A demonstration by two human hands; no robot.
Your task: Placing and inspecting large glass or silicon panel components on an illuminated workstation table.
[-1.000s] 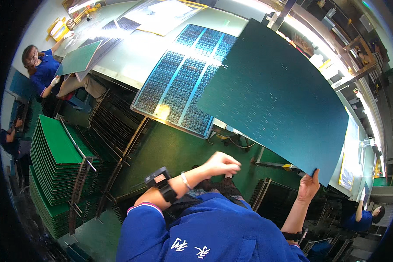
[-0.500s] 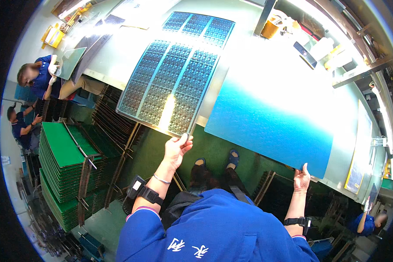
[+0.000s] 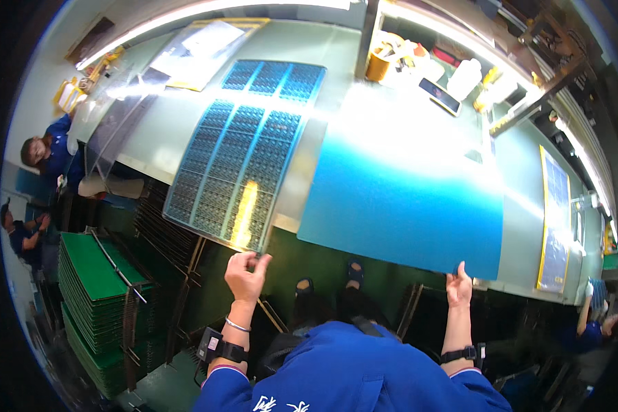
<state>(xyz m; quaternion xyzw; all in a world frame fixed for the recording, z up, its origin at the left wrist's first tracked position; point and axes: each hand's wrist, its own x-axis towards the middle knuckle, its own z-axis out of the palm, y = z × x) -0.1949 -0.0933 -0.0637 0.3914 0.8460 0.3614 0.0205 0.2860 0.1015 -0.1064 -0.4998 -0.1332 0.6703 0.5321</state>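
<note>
My left hand (image 3: 247,276) pinches the near right corner of a glossy dark sheet (image 3: 237,154) printed with rows of small repeating patterns in three columns. That sheet lies over the long pale table, its near end jutting past the front edge. To its right is a large plain blue panel (image 3: 398,213), also overhanging the front edge. At the panel's near right corner, my right hand (image 3: 459,285) grips with the thumb on top; its other fingers are partly hidden underneath. Glare washes out the panel's far part.
A rack of stacked green panels (image 3: 99,268) stands at the lower left. On the table are a phone (image 3: 440,95), a white bottle (image 3: 465,78), an orange-brown container (image 3: 378,67) and a yellow-edged sheet (image 3: 555,220). A co-worker (image 3: 55,154) is at far left, another (image 3: 590,329) at far right.
The view has shifted, so the table and its contents sit differently in the picture. Both hands keep hold of the same corners. The left co-worker's arms have moved.
</note>
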